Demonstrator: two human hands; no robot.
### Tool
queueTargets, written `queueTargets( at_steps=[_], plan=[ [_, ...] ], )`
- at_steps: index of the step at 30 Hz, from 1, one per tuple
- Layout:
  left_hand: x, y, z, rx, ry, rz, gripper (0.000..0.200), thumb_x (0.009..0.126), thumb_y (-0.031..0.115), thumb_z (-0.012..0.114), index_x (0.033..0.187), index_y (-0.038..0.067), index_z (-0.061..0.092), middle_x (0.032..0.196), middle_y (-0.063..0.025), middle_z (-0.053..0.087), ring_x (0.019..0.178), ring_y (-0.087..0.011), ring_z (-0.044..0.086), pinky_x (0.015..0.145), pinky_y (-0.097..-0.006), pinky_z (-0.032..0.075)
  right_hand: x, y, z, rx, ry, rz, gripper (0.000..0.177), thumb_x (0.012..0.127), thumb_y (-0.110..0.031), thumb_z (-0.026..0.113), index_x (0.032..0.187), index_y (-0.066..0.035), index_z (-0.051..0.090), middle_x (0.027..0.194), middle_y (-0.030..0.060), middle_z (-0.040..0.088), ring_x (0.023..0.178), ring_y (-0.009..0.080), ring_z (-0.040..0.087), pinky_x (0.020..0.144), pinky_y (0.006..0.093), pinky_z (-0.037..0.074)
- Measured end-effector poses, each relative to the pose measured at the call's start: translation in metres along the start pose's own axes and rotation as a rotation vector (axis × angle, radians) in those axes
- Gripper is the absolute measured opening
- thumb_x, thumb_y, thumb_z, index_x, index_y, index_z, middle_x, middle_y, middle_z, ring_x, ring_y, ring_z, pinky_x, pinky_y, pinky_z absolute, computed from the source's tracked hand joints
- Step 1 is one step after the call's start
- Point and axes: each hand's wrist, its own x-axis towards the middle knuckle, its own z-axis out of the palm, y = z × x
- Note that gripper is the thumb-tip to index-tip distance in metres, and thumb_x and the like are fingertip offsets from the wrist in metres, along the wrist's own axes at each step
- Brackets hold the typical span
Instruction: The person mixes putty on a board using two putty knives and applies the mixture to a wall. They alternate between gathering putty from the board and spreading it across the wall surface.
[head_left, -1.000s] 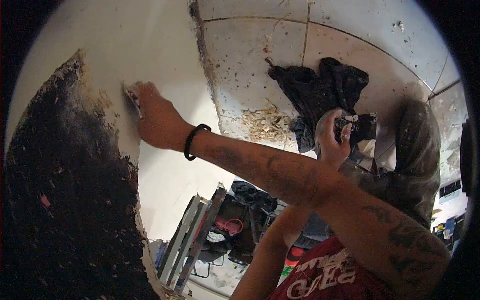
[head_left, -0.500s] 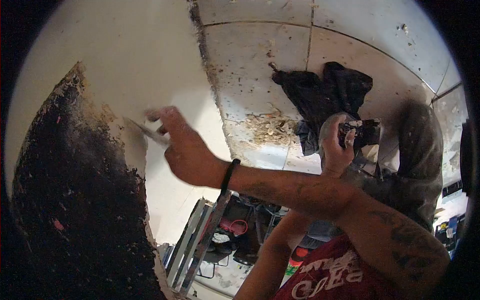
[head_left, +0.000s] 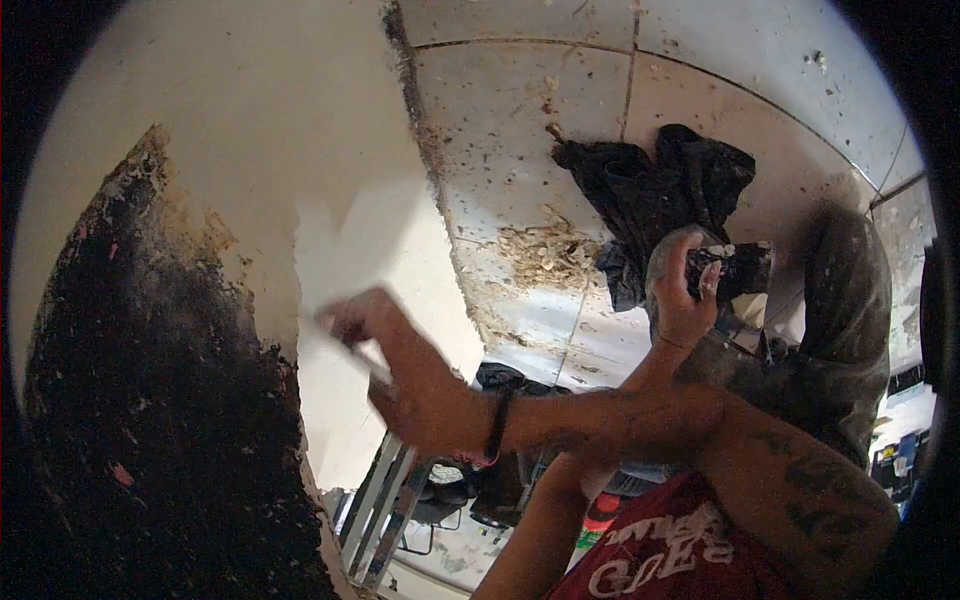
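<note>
Blurred by motion, my right hand [head_left: 405, 375] is closed around a thin, flat-bladed scraper [head_left: 362, 362] in front of the pale wall [head_left: 335, 235]. Left of it, a large dark, rough patch [head_left: 165, 400] spreads over the wall, with a ragged, flaking border. My left hand [head_left: 685, 295] grips a black rectangular block [head_left: 735, 268] with pale smears along its top, held near my legs. My right forearm, with a black band [head_left: 497, 425] at the wrist, crosses in front of my left forearm.
Tiles [head_left: 510, 110] are spattered with dirt. Crumbled debris [head_left: 548, 255] lies near the wall edge beside a crumpled black cloth [head_left: 655, 180]. Long metal bars [head_left: 385, 500] lean below my right hand. My trouser leg [head_left: 850, 290] is at the right.
My right hand has moved down and to the right with the scraper, away from the border of the dark patch. My left hand keeps hold of the black block.
</note>
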Motion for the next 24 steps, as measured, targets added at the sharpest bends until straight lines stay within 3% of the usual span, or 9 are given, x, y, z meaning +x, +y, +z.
queueTargets(
  at_steps=[1,3,5,11,20,24],
  plan=[
    [0.000,-0.001,0.001,0.002,0.005,0.014,0.037,0.084,0.024,0.058,0.112,0.001,0.052,0.107,-0.0178,0.058,0.100,-0.0339,0.055,0.088,-0.0394,0.042,0.013,0.000,-0.008,-0.080,0.080,0.057,0.069,0.058,0.019,0.034,0.124,-0.002,0.036,0.106,0.0168,0.040,0.104,0.0304,0.045,0.095,0.0399,0.037],
    [-0.001,-0.001,0.000,0.010,0.002,0.052,0.036,0.085,0.022,0.057,0.113,0.001,0.051,0.107,-0.0188,0.058,0.100,-0.0341,0.056,0.087,-0.0390,0.043,0.045,0.031,-0.020,-0.287,0.178,-0.032,0.061,0.065,0.016,0.037,0.123,-0.002,0.036,0.110,0.0192,0.041,0.107,0.0313,0.045,0.094,0.0387,0.037],
    [0.000,-0.002,-0.002,0.019,-0.015,0.110,0.035,0.086,0.018,0.056,0.116,0.002,0.048,0.106,-0.0207,0.058,0.099,-0.0346,0.058,0.085,-0.0383,0.044,0.079,0.045,-0.030,-0.214,0.123,-0.027,0.053,0.071,0.011,0.039,0.122,-0.002,0.036,0.109,0.0202,0.044,0.106,0.0306,0.047,0.094,0.0376,0.038],
    [0.000,-0.001,-0.004,0.019,-0.036,0.061,0.036,0.086,0.019,0.057,0.117,0.004,0.048,0.107,-0.0197,0.058,0.101,-0.0342,0.058,0.085,-0.0381,0.043,0.101,0.049,-0.028,-0.239,-0.049,0.001,0.051,0.071,0.010,0.039,0.121,-0.002,0.038,0.111,0.0200,0.045,0.107,0.0324,0.046,0.094,0.0401,0.038],
    [-0.002,-0.006,-0.003,0.031,-0.017,0.087,0.039,0.086,0.021,0.056,0.119,0.003,0.047,0.108,-0.0208,0.058,0.101,-0.0381,0.057,0.085,-0.0402,0.044,0.104,0.043,-0.008,-0.215,-0.077,0.003,0.046,0.073,0.007,0.045,0.118,0.000,0.039,0.112,0.0211,0.044,0.109,0.0353,0.046,0.096,0.0424,0.038],
    [0.000,-0.002,-0.001,-0.041,0.013,0.063,0.032,0.081,0.015,0.059,0.109,0.001,0.052,0.105,-0.0181,0.056,0.097,-0.0342,0.055,0.087,-0.0391,0.042,0.096,0.033,0.002,-0.287,-0.059,0.016,0.049,0.073,0.005,0.049,0.119,0.001,0.035,0.110,0.0234,0.041,0.103,0.0405,0.047,0.090,0.0466,0.042]
  ],
)
